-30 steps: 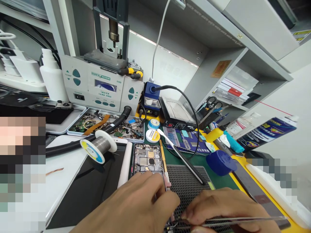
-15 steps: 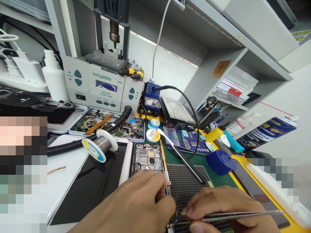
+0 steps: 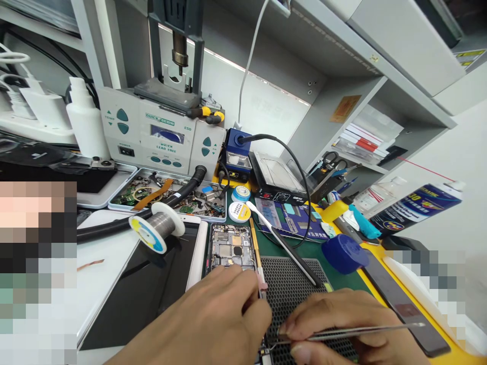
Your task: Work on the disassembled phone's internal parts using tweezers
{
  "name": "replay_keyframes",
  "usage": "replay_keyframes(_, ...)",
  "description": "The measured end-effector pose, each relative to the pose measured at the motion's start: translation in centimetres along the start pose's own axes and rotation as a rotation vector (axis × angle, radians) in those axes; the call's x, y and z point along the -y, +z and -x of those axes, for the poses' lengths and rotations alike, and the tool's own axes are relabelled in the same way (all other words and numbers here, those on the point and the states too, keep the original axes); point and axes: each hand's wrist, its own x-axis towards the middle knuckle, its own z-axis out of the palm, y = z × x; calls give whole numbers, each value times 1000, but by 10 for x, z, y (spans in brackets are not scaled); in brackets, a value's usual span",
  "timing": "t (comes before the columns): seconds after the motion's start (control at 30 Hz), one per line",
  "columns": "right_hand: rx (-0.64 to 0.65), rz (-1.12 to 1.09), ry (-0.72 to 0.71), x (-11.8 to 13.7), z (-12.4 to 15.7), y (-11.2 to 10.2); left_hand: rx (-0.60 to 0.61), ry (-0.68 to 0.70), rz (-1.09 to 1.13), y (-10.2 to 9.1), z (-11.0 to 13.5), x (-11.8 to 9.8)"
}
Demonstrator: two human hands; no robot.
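Note:
An opened smartphone point(image 3: 232, 243) lies in front of me with its circuit board and inner parts bare. My left hand point(image 3: 216, 309) is over its lower half, fingers curled around the frame, and hides much of it. In my right hand point(image 3: 338, 324) is a pair of metal tweezers point(image 3: 353, 332), pinched between thumb and fingers and lying nearly level. Its left end is close to the phone's lower right edge, by my left fingertips. Whether it grips any small part there, I cannot make out.
A perforated dark mat point(image 3: 292, 274) lies under my right hand, crossed by a black-and-white brush point(image 3: 285, 243). To the left, a solder spool point(image 3: 162, 228) rests on a white-framed screen point(image 3: 152, 294). Behind stand a parts tray point(image 3: 125, 205), a hot-air station point(image 3: 163, 137) and a blue cap point(image 3: 344, 253).
My right hand and the tweezers have shifted slightly to the left, closer to my left hand. My left hand holds almost the same place on the phone.

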Motion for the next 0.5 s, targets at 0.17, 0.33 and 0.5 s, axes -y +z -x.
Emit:
replay_keyframes(0.17, 64, -17, 26, -1, -4, -5, 41, -14, 15, -4, -1, -2)
replay_keyframes(0.33, 50, -13, 102, 1, -1, -5, 86, -49, 69, -4, -4, 0)
replay_keyframes(0.5, 67, -89, 253, 0, 3, -5, 98, -59, 85, -8, -5, 0)
